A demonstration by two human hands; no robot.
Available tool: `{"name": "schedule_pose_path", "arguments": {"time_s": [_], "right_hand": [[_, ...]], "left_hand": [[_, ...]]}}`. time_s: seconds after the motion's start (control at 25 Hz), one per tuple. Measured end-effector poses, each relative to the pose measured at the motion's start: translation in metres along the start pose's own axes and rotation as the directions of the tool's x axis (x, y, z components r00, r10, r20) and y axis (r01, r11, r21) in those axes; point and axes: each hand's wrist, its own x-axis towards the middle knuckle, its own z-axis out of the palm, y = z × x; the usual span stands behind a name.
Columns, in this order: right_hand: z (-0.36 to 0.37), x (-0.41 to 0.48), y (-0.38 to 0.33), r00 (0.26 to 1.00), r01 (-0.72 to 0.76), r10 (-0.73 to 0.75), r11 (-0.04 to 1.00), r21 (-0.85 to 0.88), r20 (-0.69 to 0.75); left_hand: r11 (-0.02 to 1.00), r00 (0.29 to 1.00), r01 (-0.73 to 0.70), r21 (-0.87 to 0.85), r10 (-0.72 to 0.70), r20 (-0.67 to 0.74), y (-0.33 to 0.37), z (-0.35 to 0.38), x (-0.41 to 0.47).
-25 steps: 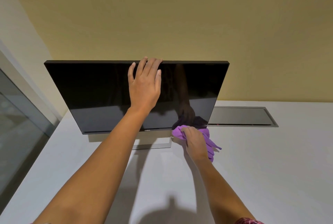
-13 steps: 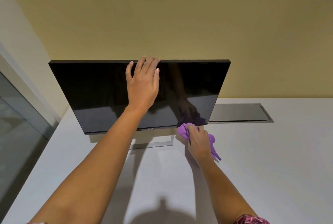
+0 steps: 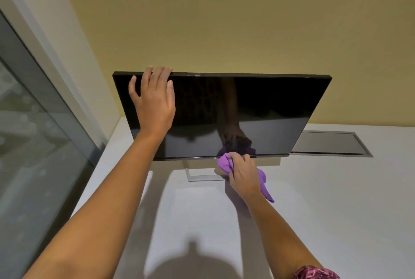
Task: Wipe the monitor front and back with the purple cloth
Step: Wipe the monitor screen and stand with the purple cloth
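Observation:
A black flat monitor (image 3: 258, 108) stands on a silver stand (image 3: 202, 177) on the white desk, screen dark and tilted towards me. My left hand (image 3: 152, 101) lies flat against the upper left of the screen, fingertips hooked over the top edge. My right hand (image 3: 243, 173) is closed around the bunched purple cloth (image 3: 225, 163) and presses it against the middle of the monitor's bottom edge, over the logo. A tail of the cloth hangs out behind the hand.
The white desk (image 3: 325, 211) runs along a yellow wall (image 3: 224, 20). A grey recessed cable hatch (image 3: 330, 143) lies in the desk behind the monitor's right side. A glass partition (image 3: 29, 132) borders the desk on the left.
My left hand has slid from the middle of the monitor's top edge to its left part. The cloth hand has moved left along the bottom edge, from the right part to the middle.

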Motion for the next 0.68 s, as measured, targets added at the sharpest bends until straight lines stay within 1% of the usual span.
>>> {"name": "schedule_pose_path", "arguments": {"time_s": [0.12,0.16,0.2,0.24,0.28,0.32,0.36,0.4,0.48,0.56,0.68], "right_hand": [[0.013,0.0,-0.032,1.0,0.008,-0.008,0.999,0.043,-0.008],[0.018,0.0,-0.043,1.0,0.008,-0.007,0.998,0.061,-0.009],[0.022,0.0,-0.053,1.0,0.015,-0.014,0.997,0.074,-0.008],[0.027,0.001,-0.063,1.0,0.025,-0.025,0.996,0.081,-0.003],[0.03,0.001,-0.072,0.999,0.034,-0.034,0.996,0.085,-0.005],[0.034,0.002,-0.081,0.999,0.045,-0.044,0.995,0.086,-0.01],[0.038,0.002,-0.09,0.998,0.06,-0.059,0.994,0.09,-0.014],[0.041,0.002,-0.099,0.997,0.077,-0.076,0.992,0.095,-0.015],[0.048,0.003,-0.118,0.995,0.094,-0.095,0.989,0.118,0.002],[0.051,0.004,-0.137,0.994,0.094,-0.1,0.984,0.153,0.033],[0.056,0.005,-0.166,0.989,0.121,-0.134,0.978,0.171,0.062]], "left_hand": [[0.997,0.997,0.07,-0.019,-0.07,-0.013,-0.025,-0.009,0.004],[0.994,0.994,0.102,-0.048,-0.103,-0.02,-0.033,-0.011,0.005],[0.982,0.988,0.148,-0.117,-0.152,-0.025,-0.039,-0.014,0.005],[0.948,0.975,0.211,-0.239,-0.22,-0.014,-0.046,-0.017,0.005],[0.873,0.952,0.29,-0.391,-0.306,0.022,-0.051,-0.02,0.005],[0.769,0.917,0.377,-0.517,-0.387,0.093,-0.056,-0.022,0.003],[0.669,0.878,0.459,-0.585,-0.444,0.181,-0.06,-0.024,0.001],[0.611,0.846,0.518,-0.599,-0.467,0.255,-0.065,-0.026,-0.003],[0.576,0.82,0.567,-0.589,-0.463,0.337,-0.071,-0.028,-0.008],[0.56,0.815,0.575,-0.596,-0.458,0.356,-0.074,-0.029,-0.009],[0.564,0.821,0.566,-0.601,-0.445,0.356,-0.079,-0.03,-0.008]]}}
